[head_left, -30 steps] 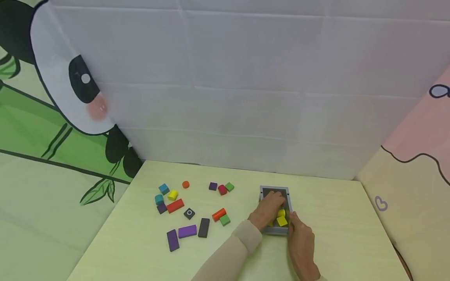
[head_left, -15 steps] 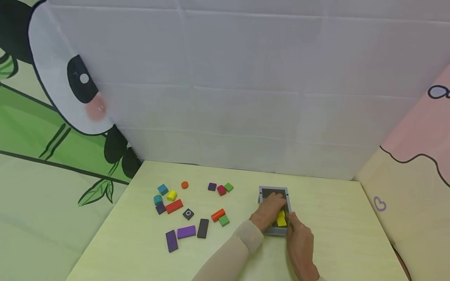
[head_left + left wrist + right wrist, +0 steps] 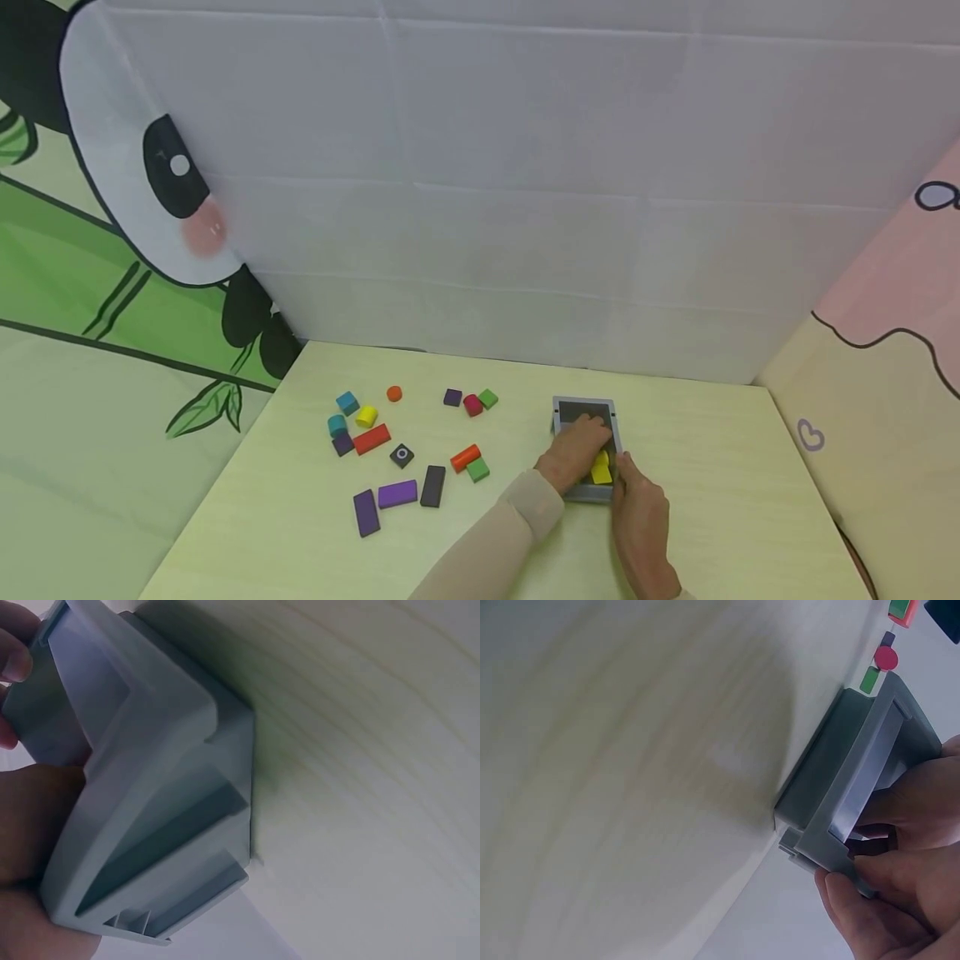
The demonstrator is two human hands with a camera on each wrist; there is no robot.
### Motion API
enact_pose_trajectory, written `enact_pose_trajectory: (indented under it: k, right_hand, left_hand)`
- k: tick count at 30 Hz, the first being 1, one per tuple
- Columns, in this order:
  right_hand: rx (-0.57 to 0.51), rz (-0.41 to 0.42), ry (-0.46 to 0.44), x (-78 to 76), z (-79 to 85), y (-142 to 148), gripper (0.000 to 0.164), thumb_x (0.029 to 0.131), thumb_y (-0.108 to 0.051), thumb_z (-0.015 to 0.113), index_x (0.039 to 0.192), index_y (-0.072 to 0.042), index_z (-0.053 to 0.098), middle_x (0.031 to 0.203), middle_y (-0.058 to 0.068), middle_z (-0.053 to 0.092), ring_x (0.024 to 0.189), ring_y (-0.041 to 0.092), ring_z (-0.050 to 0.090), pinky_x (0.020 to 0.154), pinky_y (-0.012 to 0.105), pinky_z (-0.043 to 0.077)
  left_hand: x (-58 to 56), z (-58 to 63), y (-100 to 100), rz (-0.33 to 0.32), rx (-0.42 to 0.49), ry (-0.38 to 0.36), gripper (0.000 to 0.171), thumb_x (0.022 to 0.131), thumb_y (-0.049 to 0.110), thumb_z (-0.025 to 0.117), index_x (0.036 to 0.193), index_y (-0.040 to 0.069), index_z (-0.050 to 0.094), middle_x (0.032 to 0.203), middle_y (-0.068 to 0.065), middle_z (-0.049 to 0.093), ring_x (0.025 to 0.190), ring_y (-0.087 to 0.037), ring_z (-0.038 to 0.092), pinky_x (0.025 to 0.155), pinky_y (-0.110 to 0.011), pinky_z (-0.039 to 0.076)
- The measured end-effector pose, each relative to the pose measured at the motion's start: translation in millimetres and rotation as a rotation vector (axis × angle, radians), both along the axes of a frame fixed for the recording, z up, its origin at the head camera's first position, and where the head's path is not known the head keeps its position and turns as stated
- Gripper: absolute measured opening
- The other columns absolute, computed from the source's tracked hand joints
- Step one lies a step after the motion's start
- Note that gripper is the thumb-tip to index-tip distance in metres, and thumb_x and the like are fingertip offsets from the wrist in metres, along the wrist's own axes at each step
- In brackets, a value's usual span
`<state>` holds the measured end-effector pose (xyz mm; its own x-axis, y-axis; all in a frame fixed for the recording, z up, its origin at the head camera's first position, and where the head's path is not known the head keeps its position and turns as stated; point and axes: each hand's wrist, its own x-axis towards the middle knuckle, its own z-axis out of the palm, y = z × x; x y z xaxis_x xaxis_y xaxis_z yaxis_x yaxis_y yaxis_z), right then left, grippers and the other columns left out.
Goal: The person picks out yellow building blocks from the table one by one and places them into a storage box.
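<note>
A grey, open-topped plastic box (image 3: pixel 588 493) stands on the right part of the table, yellow blocks (image 3: pixel 601 471) lying near its front end. My left hand (image 3: pixel 576 452) reaches over the left rim, its fingers down inside; I cannot tell whether they grip a block. With thumb and fingers, my right hand (image 3: pixel 641 521) holds the box's right rim near the front corner. The right wrist view shows the thumb on the rim of the box (image 3: pixel 825 772) and fingers beneath it. Ledges run along the outer wall of the box (image 3: pixel 172 787) in the left wrist view.
Loose blocks lie left of the box: a red bar (image 3: pixel 372 439), purple bars (image 3: pixel 397 494), a black bar (image 3: pixel 432 487), an orange cylinder (image 3: pixel 466 457) beside a green block (image 3: pixel 477 470), and several small pieces. A white cloth wall (image 3: pixel 525 208) rises behind the table.
My left hand has shifted slightly to the right inside the box, and the yellow blocks beside it sit a little differently. My right hand stays at the rim. The loose blocks have not moved.
</note>
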<state>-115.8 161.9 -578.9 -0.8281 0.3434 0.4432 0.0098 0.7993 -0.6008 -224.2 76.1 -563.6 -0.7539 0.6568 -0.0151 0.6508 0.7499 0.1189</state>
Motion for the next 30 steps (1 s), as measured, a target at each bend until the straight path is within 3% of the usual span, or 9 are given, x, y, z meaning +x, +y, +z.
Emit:
enact_pose_trajectory:
  k: [10,15,30]
  right_hand:
    - [0.012,0.004,0.063,-1.9,-1.1,0.5,0.018,0.093,0.009,0.073,0.11,0.008,0.078,0.099,0.029,0.075,0.078,0.05,0.074,0.052,0.058,0.055]
    - [0.01,0.006,0.05,-2.1,-0.3,0.9,0.017,0.094,0.008,0.073,0.11,0.007,0.079,0.098,0.028,0.075,0.076,0.049,0.074,0.051,0.058,0.055]
    - [0.01,0.022,0.035,1.1,-2.4,0.0,0.018,0.096,0.007,0.07,0.112,0.01,0.077,0.105,0.029,0.074,0.085,0.048,0.075,0.055,0.055,0.06]
  left_hand:
    - [-0.8,0.7,1.0,-0.001,-0.018,0.011,0.021,0.101,0.014,0.071,0.121,0.021,0.076,0.12,0.007,0.07,0.111,-0.008,0.062,0.099,-0.018,0.054]
    - [-1.4,0.3,1.8,0.004,-0.027,0.005,0.021,0.101,0.015,0.071,0.12,0.021,0.076,0.119,0.007,0.07,0.108,-0.008,0.062,0.098,-0.019,0.055]
    - [3.1,-0.1,0.3,0.002,-0.06,0.042,0.021,0.101,0.014,0.072,0.121,0.022,0.075,0.12,0.007,0.072,0.109,-0.008,0.065,0.097,-0.019,0.057]
